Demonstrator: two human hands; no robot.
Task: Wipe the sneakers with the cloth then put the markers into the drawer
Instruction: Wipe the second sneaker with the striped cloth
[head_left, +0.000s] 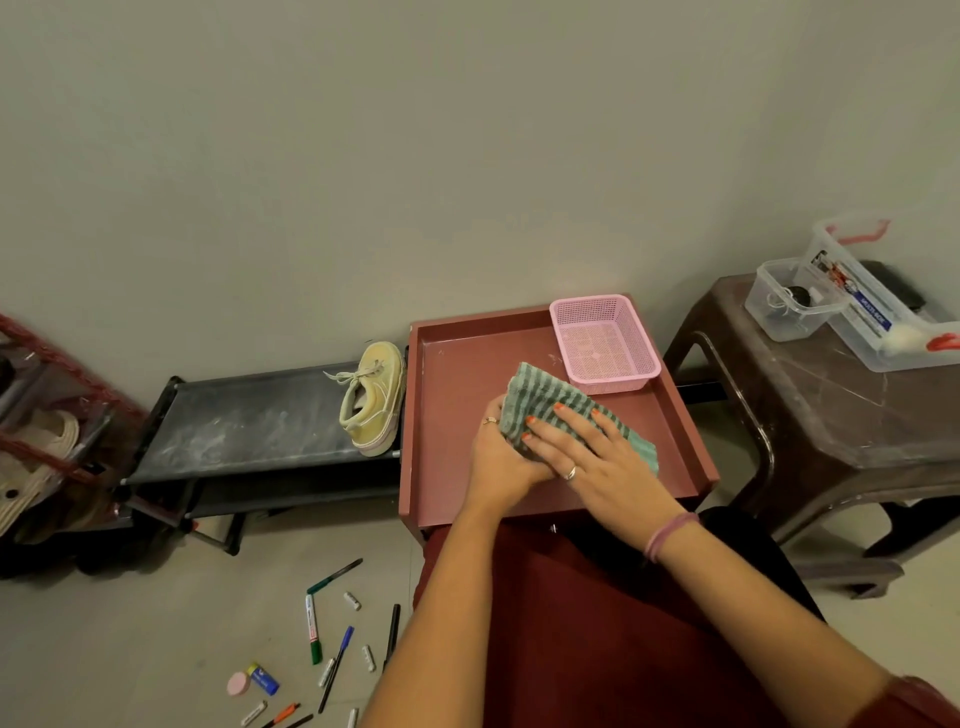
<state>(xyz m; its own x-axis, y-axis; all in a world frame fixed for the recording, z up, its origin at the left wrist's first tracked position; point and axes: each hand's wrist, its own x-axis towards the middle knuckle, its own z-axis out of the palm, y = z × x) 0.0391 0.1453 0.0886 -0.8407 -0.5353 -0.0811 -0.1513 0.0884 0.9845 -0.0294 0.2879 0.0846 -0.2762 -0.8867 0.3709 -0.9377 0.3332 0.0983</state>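
A green striped cloth (550, 397) lies on the red-brown cabinet top (452, 395). My left hand (501, 452) grips its left end, fingers curled into the fabric. My right hand (582, 447) lies flat on top of the cloth with straight fingers. One pale yellow sneaker (374, 397) stands on the black shoe rack (249, 421), just left of the cabinet. Several markers and pens (332, 634) are scattered on the floor at the lower left. I see no drawer front; my arms and red clothing cover the cabinet's front.
A pink mesh basket (605, 340) sits at the cabinet top's back right corner. A brown plastic stool (831, 415) to the right carries clear plastic boxes (878, 306). A red rack (47, 441) with hats and sandals stands far left. The wall runs close behind.
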